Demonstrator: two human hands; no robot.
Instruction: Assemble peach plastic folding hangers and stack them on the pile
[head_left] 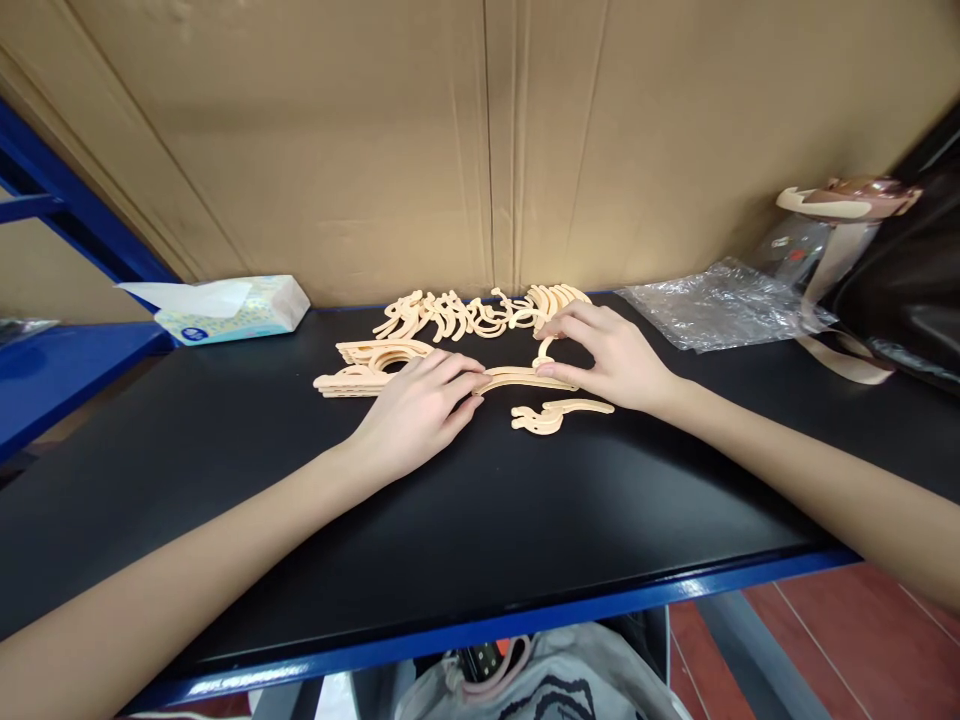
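My left hand (412, 412) pinches the left end of a long, gently curved wooden strip (517, 375) that lies on the black tabletop. Between the thumb and fingers of my right hand (611, 355) is a small curved wooden piece (545, 350), held upright at the strip's right part. Whether this piece sits in a slot of the strip I cannot tell. Nearer to me lies a flat, skull-shaped wooden piece (541, 418) with a thin curved arm. Beside my left hand is a stack of flat wooden pieces (349, 384), partly hidden behind it.
Along the back lies a row of several rib-like wooden pieces (450, 315). A tissue pack (232, 310) is at the back left. Crumpled clear plastic (720, 305) and a strapped bottle (847, 205) stand at the right. The blue table edge (480, 635) runs in front, before a cardboard wall (337, 140).
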